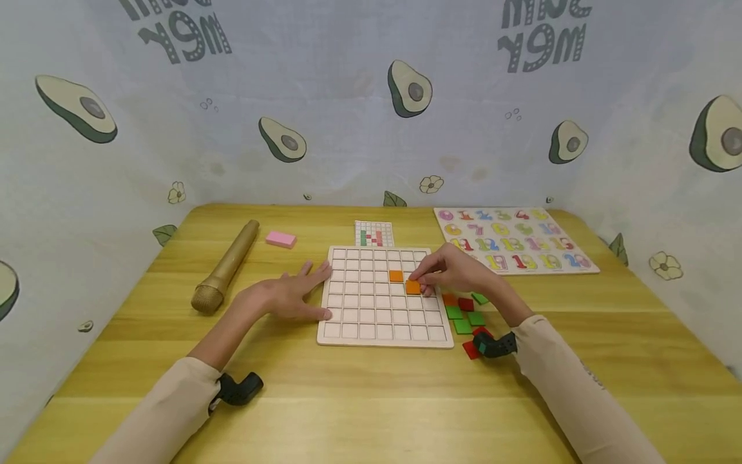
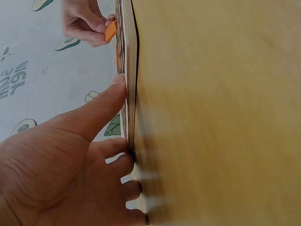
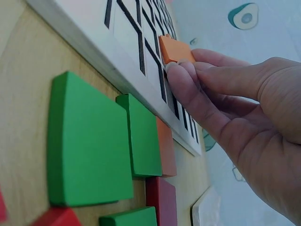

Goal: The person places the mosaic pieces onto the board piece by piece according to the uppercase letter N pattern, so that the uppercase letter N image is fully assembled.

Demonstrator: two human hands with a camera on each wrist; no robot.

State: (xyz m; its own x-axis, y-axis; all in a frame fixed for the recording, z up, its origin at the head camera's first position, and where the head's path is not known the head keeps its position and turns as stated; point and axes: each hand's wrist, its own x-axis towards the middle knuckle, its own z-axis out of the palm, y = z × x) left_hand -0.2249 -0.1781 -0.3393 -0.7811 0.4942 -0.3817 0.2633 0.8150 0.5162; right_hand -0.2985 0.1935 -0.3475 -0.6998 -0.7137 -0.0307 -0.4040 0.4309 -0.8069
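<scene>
A white grid board (image 1: 366, 315) lies on the wooden table, with an orange square tile (image 1: 395, 276) in one of its cells. My right hand (image 1: 451, 269) pinches a second orange tile (image 1: 413, 287) between thumb and fingers, tilted over the board in the right wrist view. At the board's left edge rests my left hand (image 1: 292, 298), fingers spread; its thumb (image 2: 106, 106) touches the rim in the left wrist view. Beside the board's right edge lie loose green tiles (image 3: 89, 141), red tiles (image 1: 471, 350) and an orange tile (image 3: 165, 148).
Behind the board lies a small pattern card (image 1: 373, 233) with coloured squares. A number puzzle board (image 1: 516, 243) sits at the back right. On the left are a gold microphone (image 1: 227, 265) and a pink block (image 1: 281, 240). A printed cloth (image 1: 348, 84) hangs behind the table.
</scene>
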